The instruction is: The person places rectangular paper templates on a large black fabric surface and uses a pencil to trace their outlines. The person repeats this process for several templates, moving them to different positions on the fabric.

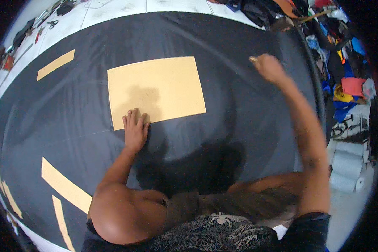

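A large tan rectangular sheet (176, 84), like card, lies flat on a wide spread of black material (231, 113). My left hand (135, 130) rests palm down at the sheet's near edge, its fingers spread onto the card. Out to the right, apart from the sheet, my right hand (271, 68) is raised and closed. A small pale stick-like piece (253, 60) pokes from its fingertips; its exact kind is too small to make out. My body's shadow falls across the sheet and the black material.
Narrow tan strips lie on the left: one far strip (56, 64), a nearer strip (65, 185) and a thin strip (62, 222). Scissors (52, 24) sit beyond the far left edge. A colourful heap (344, 54) and wrapped rolls (346, 164) line the right side.
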Action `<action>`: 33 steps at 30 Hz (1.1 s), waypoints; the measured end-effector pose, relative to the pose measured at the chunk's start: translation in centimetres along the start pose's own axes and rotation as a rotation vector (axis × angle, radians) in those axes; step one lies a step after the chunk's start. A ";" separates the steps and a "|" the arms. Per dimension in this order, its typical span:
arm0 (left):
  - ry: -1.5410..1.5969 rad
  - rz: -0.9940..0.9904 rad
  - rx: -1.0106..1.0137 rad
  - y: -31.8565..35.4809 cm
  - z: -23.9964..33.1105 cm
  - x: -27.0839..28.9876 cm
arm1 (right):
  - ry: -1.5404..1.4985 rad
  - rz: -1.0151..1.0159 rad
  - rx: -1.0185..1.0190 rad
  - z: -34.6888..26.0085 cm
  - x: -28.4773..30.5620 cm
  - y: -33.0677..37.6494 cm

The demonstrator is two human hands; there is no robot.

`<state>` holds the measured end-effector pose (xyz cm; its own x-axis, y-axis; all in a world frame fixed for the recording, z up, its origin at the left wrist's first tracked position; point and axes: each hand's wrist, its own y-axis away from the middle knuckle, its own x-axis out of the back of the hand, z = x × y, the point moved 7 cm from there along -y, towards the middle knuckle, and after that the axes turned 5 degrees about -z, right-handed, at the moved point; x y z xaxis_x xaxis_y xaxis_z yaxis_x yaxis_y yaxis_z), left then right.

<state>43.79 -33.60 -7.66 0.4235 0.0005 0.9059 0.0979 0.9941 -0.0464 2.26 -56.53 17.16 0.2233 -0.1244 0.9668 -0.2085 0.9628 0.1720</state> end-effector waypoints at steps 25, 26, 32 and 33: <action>0.022 0.090 0.060 0.3 0.2 0.8 | -0.902 -0.034 -0.337 -12.0 -24.2 8.0; 0.018 0.081 0.066 0.3 0.2 0.8 | -0.895 -0.019 -0.324 -12.3 -24.0 7.8; -0.018 0.051 0.057 0.1 -0.4 0.3 | -0.988 0.000 -0.298 -11.8 -25.2 7.8; -0.018 0.051 0.060 0.2 -0.4 0.2 | -1.039 -0.003 -0.314 -11.7 -25.3 7.7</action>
<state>44.27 -33.39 -7.68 0.4102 0.0528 0.9105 0.0223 0.9974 -0.0679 6.18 -43.11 -8.19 -0.7225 -0.1270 0.6797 0.0763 0.9623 0.2609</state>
